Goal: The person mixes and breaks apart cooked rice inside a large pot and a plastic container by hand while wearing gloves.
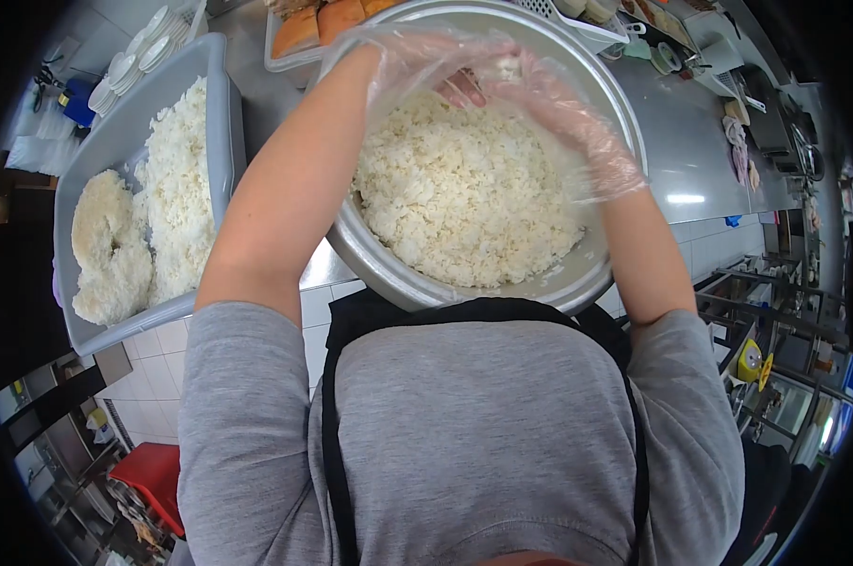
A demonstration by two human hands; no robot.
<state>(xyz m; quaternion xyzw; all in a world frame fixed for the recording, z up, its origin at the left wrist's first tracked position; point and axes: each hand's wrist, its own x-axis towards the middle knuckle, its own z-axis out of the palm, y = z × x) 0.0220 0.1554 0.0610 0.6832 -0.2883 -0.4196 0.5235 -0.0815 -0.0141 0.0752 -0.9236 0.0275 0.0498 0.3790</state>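
White cooked rice (473, 198) lies heaped in the large metal bowl (379, 268) before you, your plastic-gloved left hand (453, 64) and right hand (542, 91) meeting above its far side by a small rice clump (508, 66), their openness and hold unclear, with a gray rice-filled tub (223, 123) to the left.

left hand (453, 75) partly hidden by crumpled clear plastic (607, 162) above the bowl (381, 274), fingers of the right hand (530, 85) were indistinct, orange food (299, 34) beyond the bowl was cut off, shelving (775, 307) right of it was blurred
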